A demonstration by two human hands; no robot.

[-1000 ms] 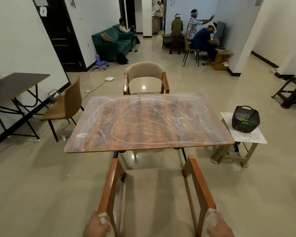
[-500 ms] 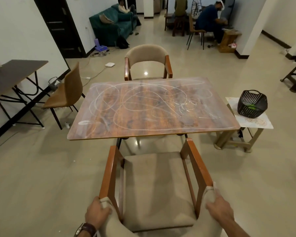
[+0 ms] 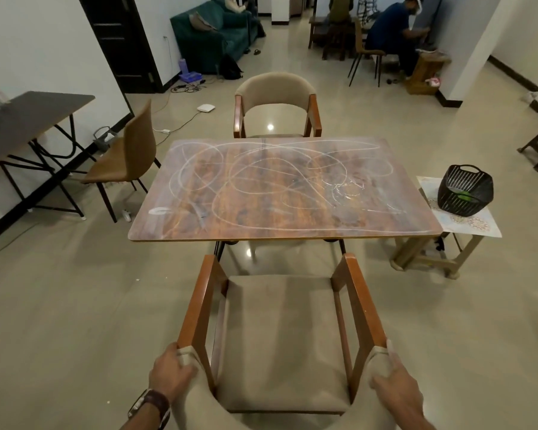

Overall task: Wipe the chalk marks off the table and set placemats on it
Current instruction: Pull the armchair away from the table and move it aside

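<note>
**Both hands on the chair back**

The left hand (image 3: 171, 372) grips the near chair's (image 3: 280, 342) padded back; the right hand (image 3: 396, 387) holds its other side. Beyond them, the chalk-marked table (image 3: 284, 189) stands; right, a basket (image 3: 465, 190).

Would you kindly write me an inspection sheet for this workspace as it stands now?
Surface: wooden table covered in white chalk marks, unwiped.
Job's things: no placemats or cloth on the table; black basket on the side stool, contents unclear.
Clutter: nothing seen on the table.
Grippers: left hand and right hand grip the near armchair backrest.
Cables: wires and power strip on the floor, far left.
Surroundings: far armchair, brown side chair, people seated beyond.
</note>
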